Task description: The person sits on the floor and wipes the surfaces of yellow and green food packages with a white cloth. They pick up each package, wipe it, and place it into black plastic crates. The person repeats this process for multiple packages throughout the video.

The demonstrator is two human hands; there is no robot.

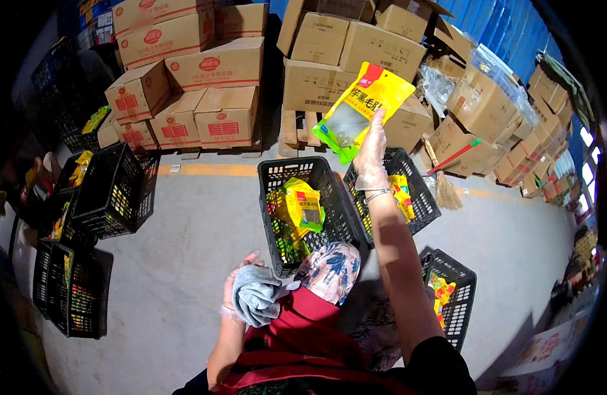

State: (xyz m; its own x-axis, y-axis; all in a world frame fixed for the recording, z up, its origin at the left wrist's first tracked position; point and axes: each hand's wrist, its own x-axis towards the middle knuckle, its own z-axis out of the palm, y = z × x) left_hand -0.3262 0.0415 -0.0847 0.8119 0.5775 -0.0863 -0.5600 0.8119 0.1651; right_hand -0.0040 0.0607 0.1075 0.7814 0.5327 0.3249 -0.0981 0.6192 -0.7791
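Observation:
My right hand (371, 153), in a clear plastic glove, holds up a yellow and green food pouch (365, 106) with a clear window, gripped by its lower right edge. A crumpled grey cloth (257, 295) is in my gloved left hand (232, 284), low and left of centre. Between my hands, a black plastic crate (266, 197) holds several similar pouches (304, 205). Beneath my right forearm stands another black crate (424, 207) with pouches in it.
More black crates (105, 192) stand at the left and one (464, 306) at the lower right. Stacked cardboard boxes (214, 64) line the back. A straw broom (447, 190) leans by boxes at the right. A person is partly visible in shadow at the far left.

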